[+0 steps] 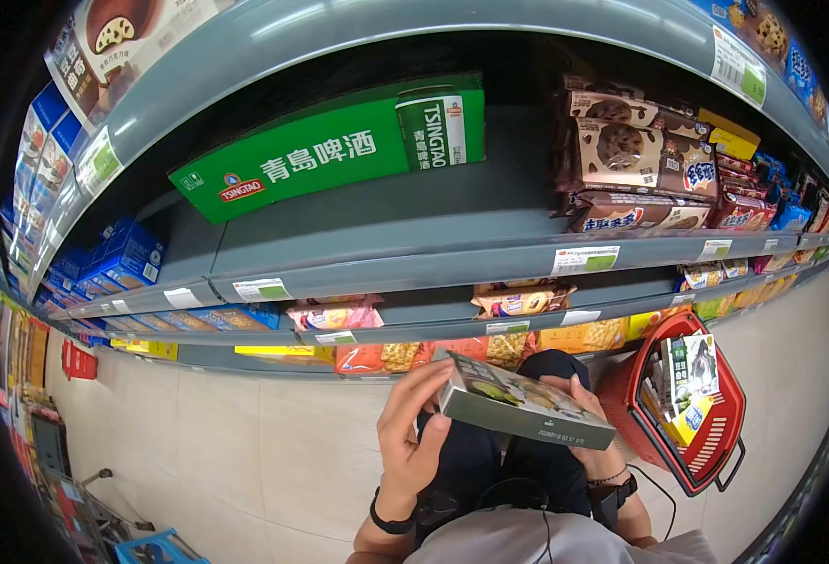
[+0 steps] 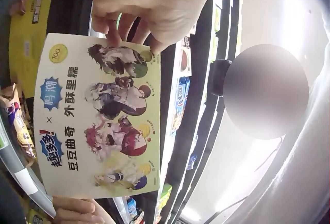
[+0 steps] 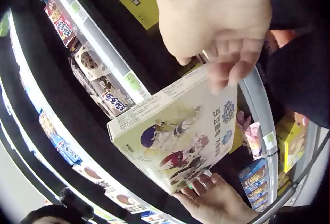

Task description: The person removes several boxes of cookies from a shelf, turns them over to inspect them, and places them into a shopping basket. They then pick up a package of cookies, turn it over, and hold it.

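A flat cookie box (image 1: 518, 404) with cartoon characters is held tilted between both hands above the person's lap. The left hand (image 1: 414, 432) grips one end, its thumb and fingers on the edge. At the other end the right hand (image 1: 598, 446) holds the box, partly hidden under it in the head view. One broad face of the cookie box (image 2: 100, 121), with blue logos and several characters, fills the left wrist view, the left hand (image 2: 160, 7) at its top edge. From the right wrist, the right hand's fingers (image 3: 240, 61) curl over the box's upper edge.
A red shopping basket (image 1: 621, 414) with packages inside stands on the floor at right. Ahead, grey shelves (image 1: 358, 263) bear a green beer carton (image 1: 311, 155), brown cookie packs (image 1: 635, 160) and blue boxes (image 1: 127, 258). A blue stool-like object (image 1: 156, 548) is at lower left.
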Available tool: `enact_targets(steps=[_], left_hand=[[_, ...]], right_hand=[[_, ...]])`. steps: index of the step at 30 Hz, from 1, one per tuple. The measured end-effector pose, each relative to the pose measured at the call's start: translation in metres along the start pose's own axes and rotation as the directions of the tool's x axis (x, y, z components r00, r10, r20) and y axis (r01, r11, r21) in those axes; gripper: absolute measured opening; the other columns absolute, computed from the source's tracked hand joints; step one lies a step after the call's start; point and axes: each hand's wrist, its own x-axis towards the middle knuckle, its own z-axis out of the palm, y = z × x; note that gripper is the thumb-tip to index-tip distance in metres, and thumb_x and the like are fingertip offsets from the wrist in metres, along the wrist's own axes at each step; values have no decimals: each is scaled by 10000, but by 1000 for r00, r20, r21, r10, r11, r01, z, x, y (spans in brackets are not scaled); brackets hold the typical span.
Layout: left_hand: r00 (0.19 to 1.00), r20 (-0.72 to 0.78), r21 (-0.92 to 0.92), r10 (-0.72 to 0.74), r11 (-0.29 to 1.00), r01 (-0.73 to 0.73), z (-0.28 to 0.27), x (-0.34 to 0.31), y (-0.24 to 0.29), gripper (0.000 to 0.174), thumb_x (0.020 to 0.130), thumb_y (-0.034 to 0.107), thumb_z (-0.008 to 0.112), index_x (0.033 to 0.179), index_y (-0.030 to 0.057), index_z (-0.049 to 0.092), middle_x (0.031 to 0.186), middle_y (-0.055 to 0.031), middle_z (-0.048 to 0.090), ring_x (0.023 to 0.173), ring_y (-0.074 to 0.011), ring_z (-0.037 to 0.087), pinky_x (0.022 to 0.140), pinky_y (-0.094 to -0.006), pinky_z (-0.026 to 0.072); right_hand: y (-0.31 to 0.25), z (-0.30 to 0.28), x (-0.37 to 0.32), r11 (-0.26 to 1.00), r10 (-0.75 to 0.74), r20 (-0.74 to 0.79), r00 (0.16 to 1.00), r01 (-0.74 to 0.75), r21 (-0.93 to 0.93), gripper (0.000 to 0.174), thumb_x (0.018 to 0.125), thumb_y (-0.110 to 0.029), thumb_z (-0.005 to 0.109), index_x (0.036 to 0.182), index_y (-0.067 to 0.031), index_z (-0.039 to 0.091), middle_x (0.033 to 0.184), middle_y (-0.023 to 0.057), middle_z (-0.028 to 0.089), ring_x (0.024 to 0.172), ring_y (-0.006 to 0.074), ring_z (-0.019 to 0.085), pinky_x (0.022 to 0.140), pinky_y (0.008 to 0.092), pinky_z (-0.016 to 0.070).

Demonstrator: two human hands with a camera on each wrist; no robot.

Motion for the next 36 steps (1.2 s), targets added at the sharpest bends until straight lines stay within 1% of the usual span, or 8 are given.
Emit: enact_targets(steps=[3, 6, 17, 23, 28, 29, 31, 36], left_hand=[[992, -129, -29, -12, 1000, 8, -3, -2, -10, 340, 886, 180, 572, 1144, -40, 596, 1163, -142, 585, 912, -159, 531, 759, -250, 413], [969, -209, -80, -128, 990, 114, -10, -4, -15, 332, 882, 184, 591, 1127, -41, 599, 1129, -116, 584, 860, -136, 510, 762, -236, 407], [902, -354, -233, -246, 958, 170, -16, -2, -15, 222, 873, 144, 641, 1007, -13, 558, 798, -12, 597, 700, -43, 514, 631, -174, 381], [870, -360, -262, -337, 932, 252, -16, -4, -17, 248, 907, 209, 606, 1022, -5, 557, 828, -22, 617, 736, -44, 546, 619, -175, 387], [838, -343, -314, -425, 893, 324, -13, -7, -50, 330, 981, 313, 469, 1055, 3, 554, 878, -19, 608, 747, -67, 546, 623, -210, 416], [845, -241, -433, -477, 832, 347, -11, -9, -55, 377, 992, 354, 425, 1082, 8, 546, 901, -30, 606, 760, -87, 549, 635, -237, 430], [848, -42, -550, -528, 721, 422, -13, -21, -74, 514, 993, 468, 348, 1156, 9, 513, 993, -87, 604, 897, -168, 570, 777, -332, 463], [777, -41, -607, -628, 634, 479, 6, -27, -73, 528, 1001, 447, 326, 1201, -13, 492, 1177, -150, 572, 1157, -234, 510, 1016, -382, 356]], right_hand=[[-5, 2, -4, 994, 109, 60, 992, -109, 3, 605, 976, -458, 379, 1185, 82, 554, 998, 169, 669, 634, 161, 649, 533, 234, 534], [-4, 3, -3, 983, 165, 67, 984, -169, 69, 576, 982, -424, 380, 1174, 91, 550, 857, 172, 679, 497, 163, 610, 388, 212, 471], [-15, 4, -15, 992, 120, 308, 944, -103, -70, 415, 964, -243, 457, 1135, 132, 501, 734, 233, 655, 532, 215, 636, 505, 266, 531], [-27, -3, -20, 953, 167, 278, 946, -83, -291, 374, 881, -90, 604, 1199, 93, 532, 658, 138, 658, 478, 135, 600, 430, 216, 463], [-37, 5, -34, 840, -94, 184, 978, 177, -513, 364, 777, -58, 731, 1120, 25, 641, 591, 23, 612, 455, 32, 500, 426, 182, 376], [-40, 8, -35, 842, -98, 181, 979, 178, -508, 364, 777, -58, 731, 1120, 25, 641, 591, 23, 612, 455, 32, 500, 426, 182, 376], [-49, 18, -34, 557, -399, 338, 852, 518, -649, 375, 711, -55, 772, 1070, -3, 678, 599, 16, 609, 467, 24, 488, 447, 192, 381], [-66, 46, -42, 362, -514, 414, 751, 627, -689, 349, 663, -66, 793, 999, -27, 708, 630, 34, 630, 468, 41, 502, 468, 197, 402]])
